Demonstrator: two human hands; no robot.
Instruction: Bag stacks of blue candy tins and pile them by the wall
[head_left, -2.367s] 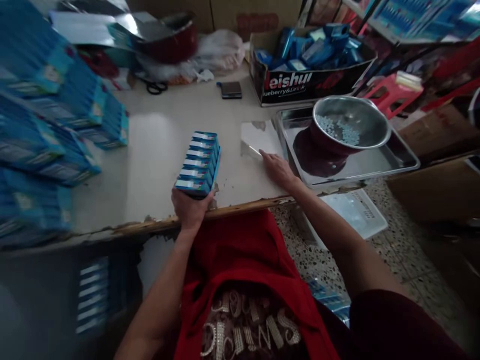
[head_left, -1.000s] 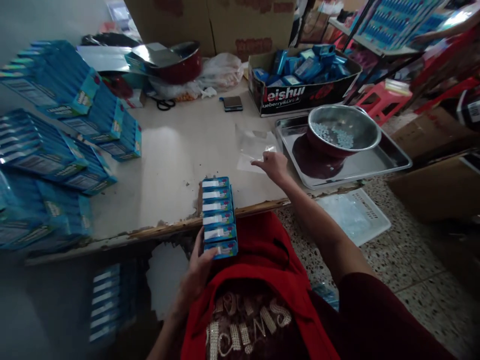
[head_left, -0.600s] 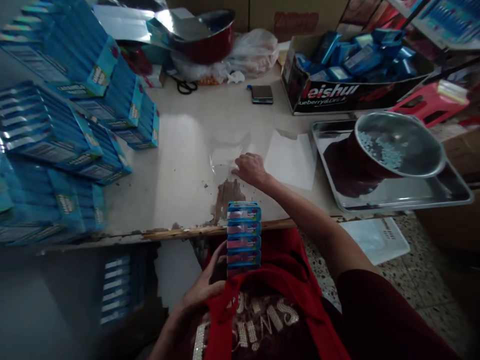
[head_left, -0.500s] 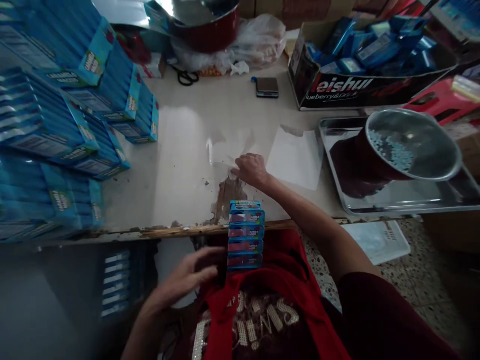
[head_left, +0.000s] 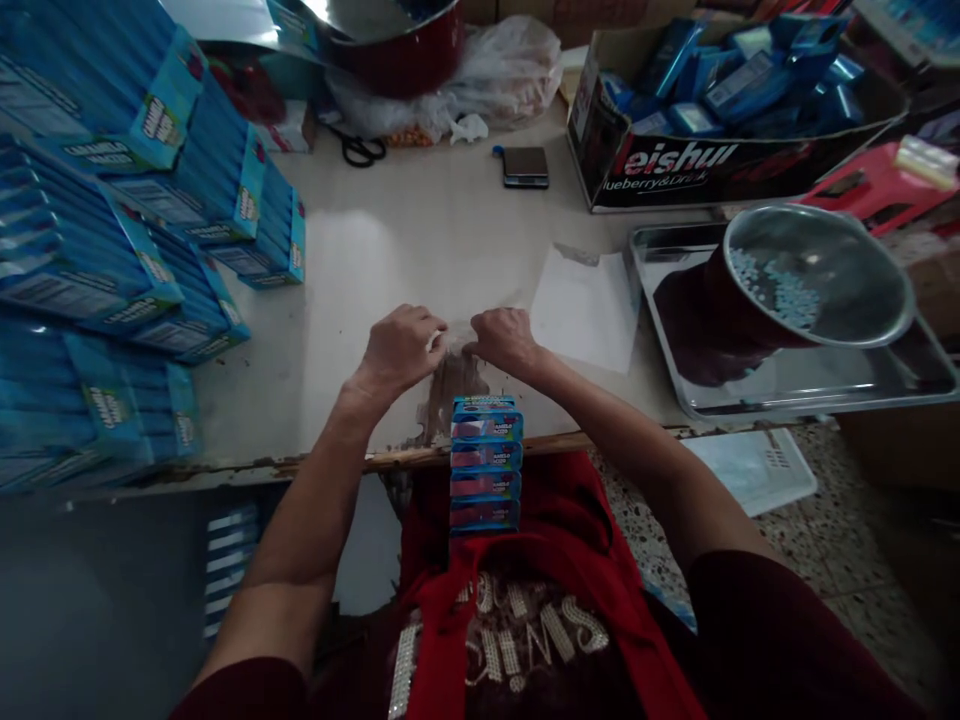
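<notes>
My left hand (head_left: pixel 403 345) and my right hand (head_left: pixel 507 334) face each other over the table near its front edge, fingers closed in pinches. Between them stretches a piece of clear plastic film (head_left: pixel 456 330), faint against the tabletop; whether it is a bag or a loose sheet I cannot tell. Just below the hands, a stack of small blue candy boxes (head_left: pixel 486 458) overlaps the table edge in front of the red apron (head_left: pixel 559 500). Neither hand touches that stack.
Piles of blue candy packs (head_left: pixel 142 240) stand at left. A metal tray (head_left: pixel 694 395) at right holds a pot (head_left: pixel 840 270) with pale blue pieces. Behind are a black carton (head_left: pixel 675 170) of blue packets, a small scale (head_left: pixel 525 165) and scissors (head_left: pixel 361 150). White paper (head_left: pixel 589 310) lies beside my right hand.
My left hand has come up from below the table edge and closed on the film, opposite my right hand. My right hand has kept its pinch and barely moved.
</notes>
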